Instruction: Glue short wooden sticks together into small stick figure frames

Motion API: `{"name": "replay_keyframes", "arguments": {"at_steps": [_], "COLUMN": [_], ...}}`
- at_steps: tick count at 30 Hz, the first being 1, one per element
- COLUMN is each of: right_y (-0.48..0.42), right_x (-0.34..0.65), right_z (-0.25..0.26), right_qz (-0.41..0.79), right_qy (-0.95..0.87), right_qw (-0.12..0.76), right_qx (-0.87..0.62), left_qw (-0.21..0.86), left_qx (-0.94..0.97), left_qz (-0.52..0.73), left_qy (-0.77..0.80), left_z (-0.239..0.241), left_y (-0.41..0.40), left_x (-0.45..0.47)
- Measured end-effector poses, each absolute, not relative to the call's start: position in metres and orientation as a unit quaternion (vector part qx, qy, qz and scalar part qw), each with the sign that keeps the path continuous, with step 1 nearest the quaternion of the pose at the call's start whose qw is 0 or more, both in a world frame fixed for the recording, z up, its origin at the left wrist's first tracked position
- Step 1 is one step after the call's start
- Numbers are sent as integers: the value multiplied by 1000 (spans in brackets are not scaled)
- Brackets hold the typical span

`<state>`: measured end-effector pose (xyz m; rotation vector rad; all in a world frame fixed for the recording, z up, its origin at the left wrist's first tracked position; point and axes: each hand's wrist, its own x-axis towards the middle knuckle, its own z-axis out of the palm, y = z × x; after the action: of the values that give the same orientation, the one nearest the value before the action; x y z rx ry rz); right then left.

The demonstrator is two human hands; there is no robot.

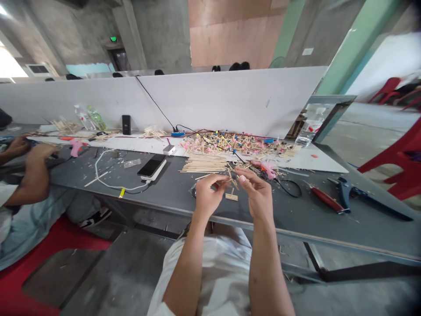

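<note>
My left hand and my right hand are raised just above the grey table, fingers pinched together on small wooden sticks held between them. A small T-shaped stick piece lies on the table just below the hands. Behind them lies a bundle of loose wooden sticks. A pink glue gun rests just beyond my right hand.
A heap of finished stick pieces with coloured tips lies on the white board. A phone on a power bank with white cable sits left. Red-handled pliers and a blue tool lie right. Another person's arms work at far left.
</note>
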<state>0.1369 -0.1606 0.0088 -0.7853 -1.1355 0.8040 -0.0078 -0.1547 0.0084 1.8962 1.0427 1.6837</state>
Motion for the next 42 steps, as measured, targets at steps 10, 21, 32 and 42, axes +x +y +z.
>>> {"name": "replay_keyframes", "arguments": {"at_steps": [10,21,32,42], "right_y": [-157,-159,-156,-158], "right_x": [132,129,134,140], "right_z": [4,6,5,7], "right_qz": [369,380,373,367], "right_qy": [-491,-469,-461,-485], "right_qw": [719,733,732,723], "right_qx": [-325,-314,-336,-327], "left_qw": [36,-7,17,135], "left_qx": [696,710,709,688], "left_qz": [631,629,629,637], "left_qy": [340,316,319,319], "left_z": [4,4,3,7], "left_y": [-159,-158,-157,-158], "left_x": [1,6,7,1]}}
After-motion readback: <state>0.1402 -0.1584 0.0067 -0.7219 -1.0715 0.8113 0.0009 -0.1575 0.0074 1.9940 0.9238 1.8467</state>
